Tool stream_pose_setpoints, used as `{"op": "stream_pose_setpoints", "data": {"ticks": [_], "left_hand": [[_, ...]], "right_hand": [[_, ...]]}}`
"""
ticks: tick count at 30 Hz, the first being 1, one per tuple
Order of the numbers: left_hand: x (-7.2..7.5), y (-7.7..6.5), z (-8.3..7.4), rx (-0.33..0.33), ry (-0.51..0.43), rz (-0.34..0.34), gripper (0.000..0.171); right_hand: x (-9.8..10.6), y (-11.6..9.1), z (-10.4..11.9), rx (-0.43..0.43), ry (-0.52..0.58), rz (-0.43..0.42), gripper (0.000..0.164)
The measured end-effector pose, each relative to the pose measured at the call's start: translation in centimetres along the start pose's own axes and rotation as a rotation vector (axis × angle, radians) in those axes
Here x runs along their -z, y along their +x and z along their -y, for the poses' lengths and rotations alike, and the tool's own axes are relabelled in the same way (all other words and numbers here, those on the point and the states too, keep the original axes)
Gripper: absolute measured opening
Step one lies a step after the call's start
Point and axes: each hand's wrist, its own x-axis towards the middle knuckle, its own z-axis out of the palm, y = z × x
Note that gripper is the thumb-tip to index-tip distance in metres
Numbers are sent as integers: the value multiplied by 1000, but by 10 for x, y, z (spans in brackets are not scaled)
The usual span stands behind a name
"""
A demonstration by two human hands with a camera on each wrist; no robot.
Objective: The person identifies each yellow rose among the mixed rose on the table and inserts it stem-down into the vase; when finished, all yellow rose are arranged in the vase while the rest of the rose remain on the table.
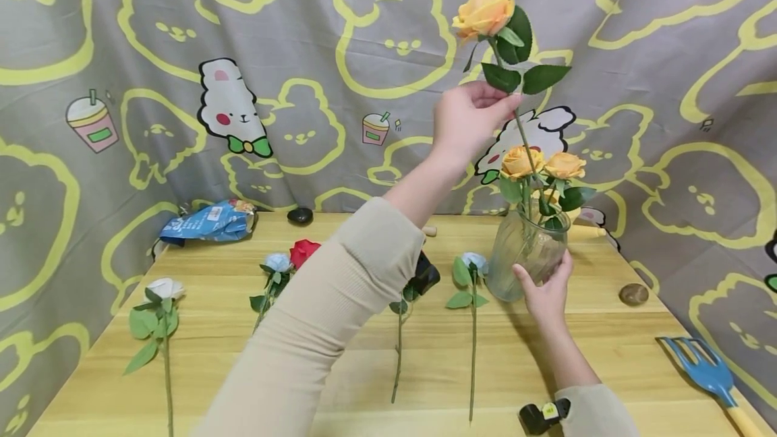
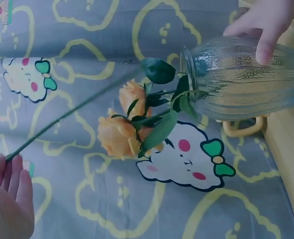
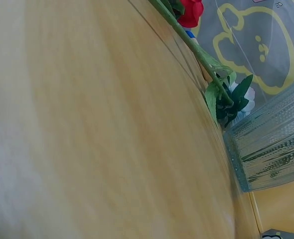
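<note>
High in the head view, my left hand [image 1: 466, 117] pinches the stem of an orange rose [image 1: 485, 13] just below its leaves. The stem slants down toward the mouth of a clear ribbed glass vase [image 1: 508, 263]; whether its tip is inside cannot be made out in the head view. Two more orange roses [image 1: 564, 165] stand in the vase, their blooms above the rim. My right hand [image 1: 548, 292] grips the vase low on its right side, thumb in front. The left wrist view shows the held stem [image 2: 62, 117] passing close to the blooms [image 2: 118, 134].
Single roses lie across the wooden table: white [image 1: 164, 288], light blue [image 1: 277, 261], red [image 1: 303, 252] and another blue [image 1: 475, 262]. A blue packet [image 1: 212, 222] and black stone [image 1: 300, 216] sit at the back. At right are a brown round stone [image 1: 634, 294] and blue hand fork [image 1: 707, 369].
</note>
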Motion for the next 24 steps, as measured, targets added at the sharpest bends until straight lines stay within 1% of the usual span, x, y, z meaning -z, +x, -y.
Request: {"op": "stream_pose_setpoints", "data": {"ticks": [2, 4, 7, 8, 12, 15, 17, 19, 24], "left_hand": [[-6, -1, 3, -27, -9, -30, 15], [-12, -4, 10, -29, -20, -49, 14], [-23, -12, 24, -16, -47, -51, 14], [-27, -15, 29, -18, -42, -52, 14], [-39, -25, 49, -67, -8, -63, 14], [-46, -30, 62, -75, 29, -60, 15], [-49, -32, 69, -60, 42, -37, 15], [-53, -33, 75, -29, 70, -13, 16], [-60, -33, 87, 51, 78, 24, 17]], "right_hand": [[1, 1, -5, 7, -2, -2, 84], [1, 1, -7, 17, 2, -2, 84], [1, 2, -8, 30, 7, -1, 84], [1, 2, -8, 30, 3, -3, 84], [1, 2, -8, 31, -4, -5, 84], [2, 2, -8, 24, -9, -6, 84], [3, 2, -6, 18, -7, -8, 85], [3, 2, -4, 14, -5, -8, 85], [-1, -2, 11, 29, 2, 8, 84]]}}
